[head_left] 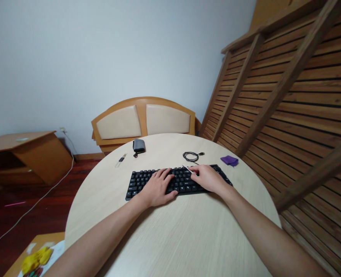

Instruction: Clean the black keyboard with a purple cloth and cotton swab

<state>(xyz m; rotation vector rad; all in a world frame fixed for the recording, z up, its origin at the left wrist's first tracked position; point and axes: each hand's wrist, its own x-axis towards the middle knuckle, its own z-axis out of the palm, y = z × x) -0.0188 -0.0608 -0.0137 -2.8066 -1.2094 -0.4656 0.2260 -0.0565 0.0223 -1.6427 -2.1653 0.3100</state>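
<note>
Atop the keyboard (183, 182), left hand (157, 188) lies spread flat; right hand (207, 177) pinches a thin white stick (187, 169) pointing toward ten o'clock.

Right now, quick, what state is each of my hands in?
Left hand: open, lying flat on the black keyboard.
Right hand: pinching a thin white stick over the keys.

Pale wall (101, 57), dark wood floor (29, 215), slatted frame (303, 96) right.
</note>
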